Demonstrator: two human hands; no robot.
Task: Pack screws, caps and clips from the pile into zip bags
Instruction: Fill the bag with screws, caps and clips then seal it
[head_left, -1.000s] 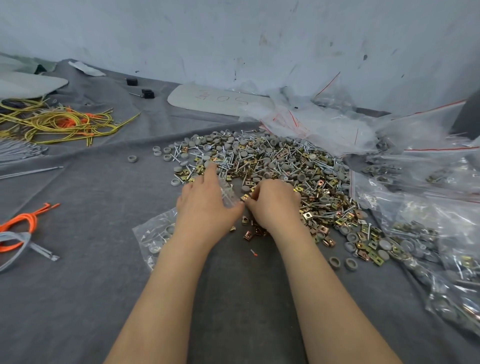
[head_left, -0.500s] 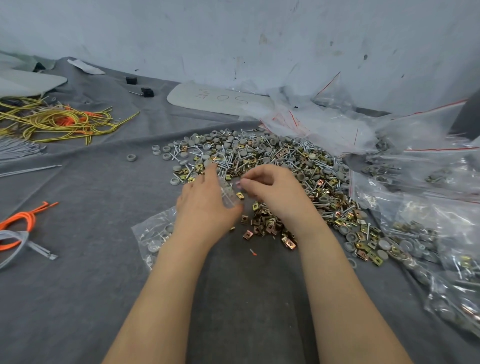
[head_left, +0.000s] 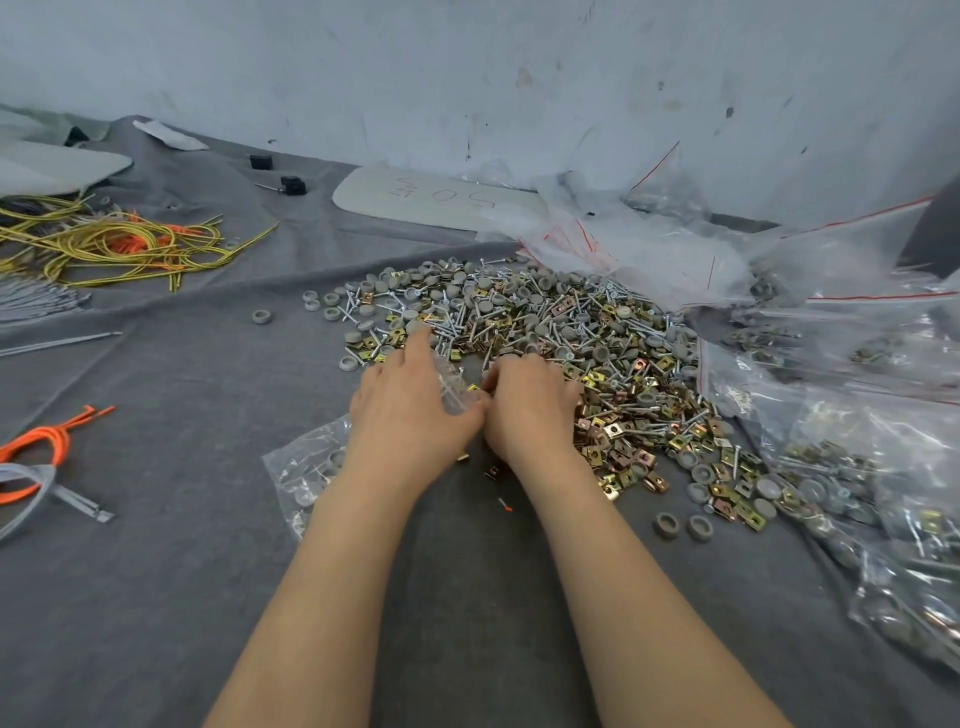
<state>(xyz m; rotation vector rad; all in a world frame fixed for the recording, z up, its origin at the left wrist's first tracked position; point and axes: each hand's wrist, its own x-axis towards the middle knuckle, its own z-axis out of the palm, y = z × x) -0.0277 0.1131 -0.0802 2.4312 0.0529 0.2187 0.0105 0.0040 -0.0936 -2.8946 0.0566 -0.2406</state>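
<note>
In the head view, centre frame, the left hand (head_left: 415, 415) pinches the mouth of the zip bag (head_left: 311, 467), which trails lower left; the right hand (head_left: 530, 410) curls at that mouth beside the pile (head_left: 545, 332) — what it holds I cannot tell. If the mouth sags, clips (head_left: 613, 431) could spill onto the grey cloth (head_left: 182, 571) — a scuffed pale wall (head_left: 467, 78) stands behind
</note>
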